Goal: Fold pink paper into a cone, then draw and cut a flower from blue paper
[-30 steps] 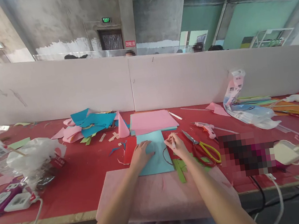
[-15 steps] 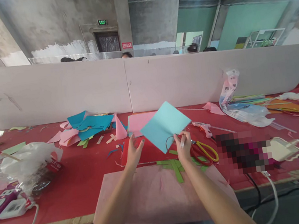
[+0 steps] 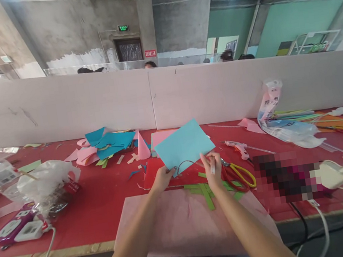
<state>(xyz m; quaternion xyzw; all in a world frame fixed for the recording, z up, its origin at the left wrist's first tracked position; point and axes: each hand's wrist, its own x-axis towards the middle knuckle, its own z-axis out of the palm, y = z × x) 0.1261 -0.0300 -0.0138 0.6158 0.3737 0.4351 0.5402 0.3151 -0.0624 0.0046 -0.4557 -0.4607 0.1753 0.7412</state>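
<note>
At the near edge of the red-covered bench (image 3: pixel 89 227), a pale pink flat mat (image 3: pixel 192 227) overlaps the rim. Just beyond it lie narrow green paper strips (image 3: pixel 208 197), partly behind the right forearm, with the red-and-yellow-handled scissors (image 3: pixel 229 165) to their right.

Above the middle of the bench, nearer its near edge than its far one, both hands lift a light-blue rectangular paper sheet (image 3: pixel 184 143), tilted. The left hand (image 3: pixel 162 179) pinches its near left corner. The right hand (image 3: pixel 213 171) grips the near right corner and also carries a slim white pen (image 3: pixel 212 166). A dark curved line (image 3: pixel 183 162) shows along the sheet's near edge.

The step in hand looks like turning or positioning the marked sheet; the next move seems to call for light, even pinches, since thin paper may crease, and for the pen tip kept off its surface.

Beneath and behind lie a flat bright-red sheet (image 3: pixel 152 173) and, towards the bench's far edge, a stack of pink paper (image 3: pixel 165 135) beside a pink paper cone (image 3: pixel 142 147).
</note>
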